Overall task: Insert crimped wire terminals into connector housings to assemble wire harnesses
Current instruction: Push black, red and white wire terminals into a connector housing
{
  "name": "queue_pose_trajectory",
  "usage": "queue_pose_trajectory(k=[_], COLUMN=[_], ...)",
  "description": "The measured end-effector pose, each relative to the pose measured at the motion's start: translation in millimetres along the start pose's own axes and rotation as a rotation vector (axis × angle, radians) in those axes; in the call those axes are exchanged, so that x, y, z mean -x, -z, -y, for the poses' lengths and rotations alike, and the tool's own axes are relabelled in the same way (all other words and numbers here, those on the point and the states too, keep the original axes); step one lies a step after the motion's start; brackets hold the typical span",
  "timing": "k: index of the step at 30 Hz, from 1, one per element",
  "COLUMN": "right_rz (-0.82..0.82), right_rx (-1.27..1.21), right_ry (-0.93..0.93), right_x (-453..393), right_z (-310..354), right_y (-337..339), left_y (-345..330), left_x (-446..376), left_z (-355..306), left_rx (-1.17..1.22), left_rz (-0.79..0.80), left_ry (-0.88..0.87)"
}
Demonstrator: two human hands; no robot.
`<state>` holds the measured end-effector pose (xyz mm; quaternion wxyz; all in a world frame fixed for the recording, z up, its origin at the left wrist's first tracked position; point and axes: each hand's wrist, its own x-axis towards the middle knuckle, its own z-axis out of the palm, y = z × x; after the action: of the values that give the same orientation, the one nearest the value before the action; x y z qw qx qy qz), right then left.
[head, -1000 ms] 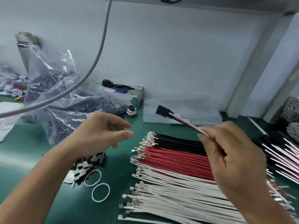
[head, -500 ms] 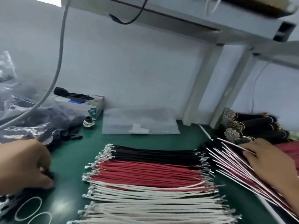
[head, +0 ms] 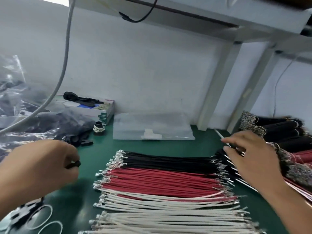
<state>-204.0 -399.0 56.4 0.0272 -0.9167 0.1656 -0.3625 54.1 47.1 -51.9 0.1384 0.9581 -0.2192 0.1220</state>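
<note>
Pinching a small black connector housing [head: 73, 164], your left hand [head: 40, 168] hovers over the green bench [head: 168, 144]. Your right hand [head: 251, 159], fingers relaxed, rests on finished harnesses [head: 236, 178] beside the crimped wires [head: 162, 181] laid mid-bench.

Open green mat [head: 152, 146]: a strip running between the flat rows of black, red and white crimped wires [head: 165, 188] and the clear plastic bag [head: 152, 127] at the wall. Left flank: crumpled plastic bags of black parts [head: 50, 125], white rubber rings [head: 42, 217]. Right flank: bundled black and red wire stacks [head: 287, 132], white shelf posts [head: 217, 88].
</note>
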Motion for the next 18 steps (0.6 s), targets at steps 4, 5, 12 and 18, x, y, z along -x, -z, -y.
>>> queue_pose_trajectory(k=[4, 5, 12, 18], right_rz=[0.307, 0.373, 0.648, 0.56], right_rx=[-0.248, -0.263, -0.274, -0.267], right_ry=[0.142, 0.174, 0.198, 0.211], right_x=[-15, -18, -26, -27], right_z=[83, 100, 146, 142], right_y=[-47, -61, -115, -122], left_y=[39, 41, 52, 49], left_x=[17, 19, 32, 33], left_z=[-66, -73, -105, -111], left_rx=[0.133, 0.151, 0.173, 0.23], left_rz=[-0.087, -0.105, -0.072, -0.11], left_ry=[-0.181, -0.203, -0.168, -0.171])
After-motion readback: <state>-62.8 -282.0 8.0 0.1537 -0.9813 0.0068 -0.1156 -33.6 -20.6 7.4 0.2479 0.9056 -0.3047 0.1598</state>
